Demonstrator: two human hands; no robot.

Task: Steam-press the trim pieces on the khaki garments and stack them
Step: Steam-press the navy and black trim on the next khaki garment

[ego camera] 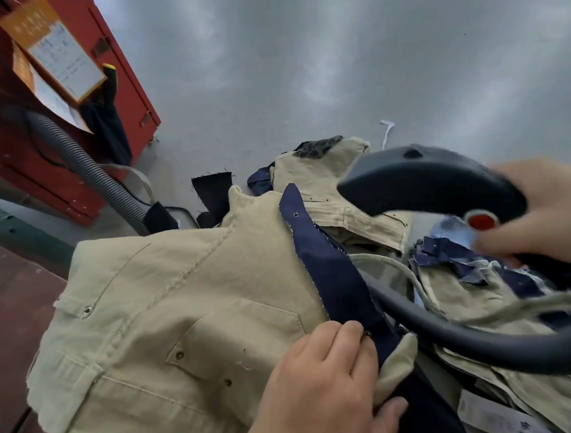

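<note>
A grey concrete floor (333, 58) lies behind a heap of khaki cotton garments (168, 311). The top one is spread flat, likely exposing its navy trim strip (329, 264) for pressing. The right hand (547, 212) grasps the dark steam iron handle (428, 184); the left hand (321, 381) pinches the strip's lower end taut.

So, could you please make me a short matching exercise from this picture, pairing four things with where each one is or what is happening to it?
Things:
1. steam iron
2. navy trim strip
3. red cabinet
4. grey ribbed hose

States:
A. stands at the upper left
B. gripped by the right hand
C. pinched by the left hand
D. runs down in front of the cabinet

Pairs: 1-B, 2-C, 3-A, 4-D
</note>
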